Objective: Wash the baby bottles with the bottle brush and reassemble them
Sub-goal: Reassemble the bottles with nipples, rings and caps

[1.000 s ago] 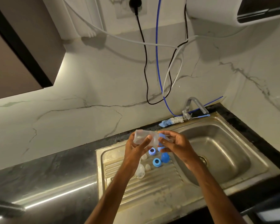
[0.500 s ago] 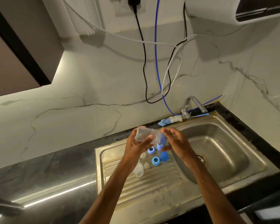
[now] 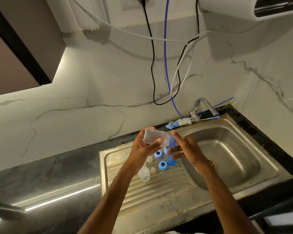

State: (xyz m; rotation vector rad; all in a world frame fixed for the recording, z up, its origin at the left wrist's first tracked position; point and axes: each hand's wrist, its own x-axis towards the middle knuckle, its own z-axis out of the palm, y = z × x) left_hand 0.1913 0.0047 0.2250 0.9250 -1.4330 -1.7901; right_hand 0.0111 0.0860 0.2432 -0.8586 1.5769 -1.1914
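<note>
Reassembly above the left drainboard (image 3: pixel 159 188) — left hand (image 3: pixel 142 149) grips the tilted clear bottle (image 3: pixel 153 137), right hand (image 3: pixel 188 149) pinches its blue collar (image 3: pixel 172 142); steadying the bottle while twisting squarely should avoid cross-threading.

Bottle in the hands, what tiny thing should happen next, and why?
Probably the right hand should give the blue ring a turn. Its thumb and fingers pinch that ring on the neck of the clear bottle, which the left hand holds tilted. Whether it is going on or coming off, I cannot tell.
</note>
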